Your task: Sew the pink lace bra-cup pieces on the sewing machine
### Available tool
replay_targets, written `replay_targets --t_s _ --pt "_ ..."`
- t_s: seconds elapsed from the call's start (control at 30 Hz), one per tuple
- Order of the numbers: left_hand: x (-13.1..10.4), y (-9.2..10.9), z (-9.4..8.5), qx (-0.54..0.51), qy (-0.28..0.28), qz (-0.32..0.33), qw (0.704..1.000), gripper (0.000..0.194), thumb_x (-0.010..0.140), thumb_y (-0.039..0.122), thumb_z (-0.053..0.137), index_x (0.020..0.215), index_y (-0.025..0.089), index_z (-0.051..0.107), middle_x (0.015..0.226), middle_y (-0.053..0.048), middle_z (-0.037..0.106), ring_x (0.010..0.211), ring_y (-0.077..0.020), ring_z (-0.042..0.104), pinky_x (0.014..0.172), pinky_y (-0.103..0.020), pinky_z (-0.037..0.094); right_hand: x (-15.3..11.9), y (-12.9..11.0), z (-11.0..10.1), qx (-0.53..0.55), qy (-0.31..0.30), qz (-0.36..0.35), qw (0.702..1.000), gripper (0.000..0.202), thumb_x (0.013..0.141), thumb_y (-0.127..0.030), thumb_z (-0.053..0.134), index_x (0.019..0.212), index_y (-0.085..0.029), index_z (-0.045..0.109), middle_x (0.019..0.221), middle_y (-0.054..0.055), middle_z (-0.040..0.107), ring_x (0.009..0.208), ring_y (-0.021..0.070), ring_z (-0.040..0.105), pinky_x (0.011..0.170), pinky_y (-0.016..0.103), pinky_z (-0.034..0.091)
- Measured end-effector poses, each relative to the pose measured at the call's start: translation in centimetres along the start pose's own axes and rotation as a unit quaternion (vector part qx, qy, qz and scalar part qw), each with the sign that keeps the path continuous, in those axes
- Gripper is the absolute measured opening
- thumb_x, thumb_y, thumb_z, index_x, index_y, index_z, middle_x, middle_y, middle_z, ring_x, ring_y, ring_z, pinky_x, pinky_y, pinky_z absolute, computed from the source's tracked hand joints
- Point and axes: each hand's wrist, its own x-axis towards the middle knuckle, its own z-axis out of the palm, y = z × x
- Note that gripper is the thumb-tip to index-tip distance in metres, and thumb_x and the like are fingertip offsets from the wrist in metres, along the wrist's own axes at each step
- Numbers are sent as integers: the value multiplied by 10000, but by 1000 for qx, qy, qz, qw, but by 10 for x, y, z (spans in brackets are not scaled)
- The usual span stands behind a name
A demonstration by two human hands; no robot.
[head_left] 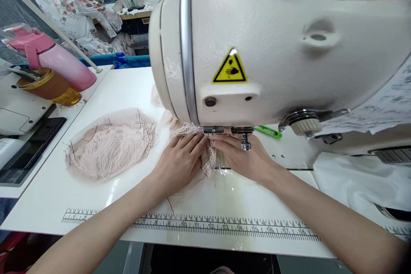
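Observation:
A piece of pale pink lace fabric (209,160) lies under the head of the white sewing machine (272,51). My left hand (181,158) rests flat on this lace, fingers stretched forward and fingertips close to the needle area. From the other side, my right hand (245,156) reaches in with its fingers extended, the tips touching the lace's right edge. Part of that hand is hidden behind the machine's metal screw fitting (245,142). The needle and presser foot cannot be made out. Loose dark threads hang from the lace.
More lace pieces (111,150) with thread ends lie at left on the white table (128,205). A printed ruler (224,226) runs along its front. Behind stand a pink bottle (64,62) and an amber cup (51,87). A green clip-like item (269,132) lies right. Another person (77,17) sits beyond.

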Motion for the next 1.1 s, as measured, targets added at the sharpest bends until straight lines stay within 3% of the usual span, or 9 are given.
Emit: replay_targets --t_s 0.43,0.6,0.7,0.8,0.87,0.93,1.0,1.1 --pt "1 2 0 -8 15 -15 1000 422 977 201 375 1366 108 508 1381 -125 560 1253 -274 553 983 -451 468 1 4 7 -33 113 -59 991 312 848 -14 475 1036 -176 664 1105 11 728 861 151 675 733 314 458" --pt "-2 5 -17 28 40 3 999 369 983 214 424 1313 120 561 1341 -123 595 1202 -263 584 953 -418 477 3 3 4 -15 145 -70 987 295 843 -13 457 951 -186 670 1021 -8 738 786 134 633 718 295 437" --pt "-16 5 -36 28 49 61 997 355 985 372 467 1194 140 636 1216 -114 673 1013 -245 653 749 -356 506 3 2 2 -14 133 -86 987 312 833 -8 435 952 -182 664 1001 3 728 776 137 600 700 290 421" --pt "-41 5 -48 14 52 171 984 656 916 683 397 1124 118 659 1113 -128 704 888 -245 653 601 -336 479 1 4 3 -20 122 -96 988 321 821 -5 424 964 -173 658 1006 21 711 768 146 569 709 298 416" --pt "-59 8 -48 33 52 199 978 593 910 631 480 1108 102 658 1105 -128 702 909 -247 650 593 -325 494 0 5 4 -13 114 -101 988 335 804 8 416 962 -169 652 1011 30 701 785 148 559 715 297 412" --pt "-72 13 -48 43 62 163 984 279 932 317 577 1108 111 643 1082 -106 707 909 -220 659 569 -281 498 -1 6 5 9 113 -104 988 336 789 7 415 956 -172 646 1002 33 694 811 151 553 726 296 409" --pt "-76 17 -51 10 43 65 997 220 936 111 491 1116 144 614 1097 -91 696 891 -182 673 516 -225 482 -1 5 6 44 121 -100 987 314 775 -26 436 960 -178 640 1000 31 686 841 159 548 747 306 407" --pt "-67 16 -64 -87 -40 -73 993 263 1008 167 329 1160 190 542 1152 -86 664 797 -137 689 514 -202 490 -1 2 6 87 124 -97 984 277 758 -88 476 962 -183 636 998 29 673 868 169 538 772 321 403"
